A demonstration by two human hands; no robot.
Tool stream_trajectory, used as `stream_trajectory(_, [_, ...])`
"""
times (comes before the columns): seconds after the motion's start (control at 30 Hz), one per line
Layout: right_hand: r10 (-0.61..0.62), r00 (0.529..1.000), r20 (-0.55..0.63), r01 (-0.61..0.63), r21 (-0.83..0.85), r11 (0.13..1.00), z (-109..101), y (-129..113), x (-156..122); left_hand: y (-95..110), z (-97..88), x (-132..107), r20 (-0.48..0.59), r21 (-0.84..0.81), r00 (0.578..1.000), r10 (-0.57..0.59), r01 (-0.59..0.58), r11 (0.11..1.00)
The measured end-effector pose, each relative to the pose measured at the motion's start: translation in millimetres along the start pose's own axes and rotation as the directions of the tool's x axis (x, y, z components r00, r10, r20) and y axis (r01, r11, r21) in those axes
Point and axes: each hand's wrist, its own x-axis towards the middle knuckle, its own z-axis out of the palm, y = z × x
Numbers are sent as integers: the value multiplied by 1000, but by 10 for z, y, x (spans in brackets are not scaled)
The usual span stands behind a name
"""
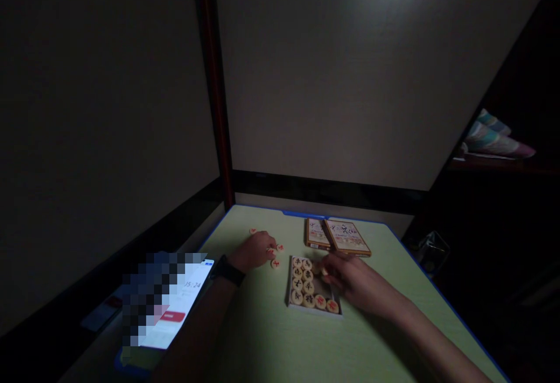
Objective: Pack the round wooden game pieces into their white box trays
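Observation:
My left hand (256, 249), with a dark band on its wrist, is at the left of the table, its fingers closed around a red-marked Chinese chess piece (270, 252). Two loose red pieces lie right beside its fingertips, one of them the piece (275, 264) nearer me. Over the right side of a shallow white box (315, 310), my right hand (352, 275) pinches a pale Chinese chess piece (324, 271); its marking is hidden. Black-marked pieces fill two columns at the box's left, and two red ones, including the piece (332, 306) in the corner, sit along its near edge.
Behind the box lie a printed lid (347, 236) and another printed box part (317, 234). A lit phone (177, 307) stands at the table's left edge. One more red piece (252, 231) lies beyond my left hand. Walls border the green table (280, 348) behind and left.

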Motion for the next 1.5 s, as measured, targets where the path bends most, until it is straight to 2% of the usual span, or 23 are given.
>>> stream_trajectory(0.17, [63, 993, 104, -41, -196, 980, 84, -100, 29, -40, 19, 0, 38, 61, 999, 6, -8, 998])
stream_trajectory(0.3, [73, 994, 80, -47, -291, 956, 168, -101, 59, -94, 81, 13, 19, 115, 1000, 10, -12, 993])
stream_trajectory(0.47, [61, 996, 62, -39, -303, 952, 199, -51, 63, -71, 66, 25, 16, 160, 1000, -22, 19, 987])
stream_trajectory(0.63, [99, 993, 58, -80, -272, 959, 142, -18, 57, 81, -71, 21, -4, 114, 997, -76, 76, 991])
stream_trajectory(0.8, [94, 994, 63, -75, -248, 966, 35, 16, 26, 201, -140, 51, -54, 90, 996, -66, 70, 993])
stream_trajectory(0.93, [90, 990, 106, -63, -237, 969, 34, -12, 17, 308, -94, 81, -87, 61, 995, -40, 46, 997])
stream_trajectory(1.23, [128, 987, 97, -92, -312, 946, 156, -30, 75, 681, 59, 41, -114, -84, 987, 115, -125, 989])
stream_trajectory(1.5, [110, 992, 65, -82, -341, 936, 237, 8, 101, 840, 37, 41, -88, -250, 993, 75, -95, 964])
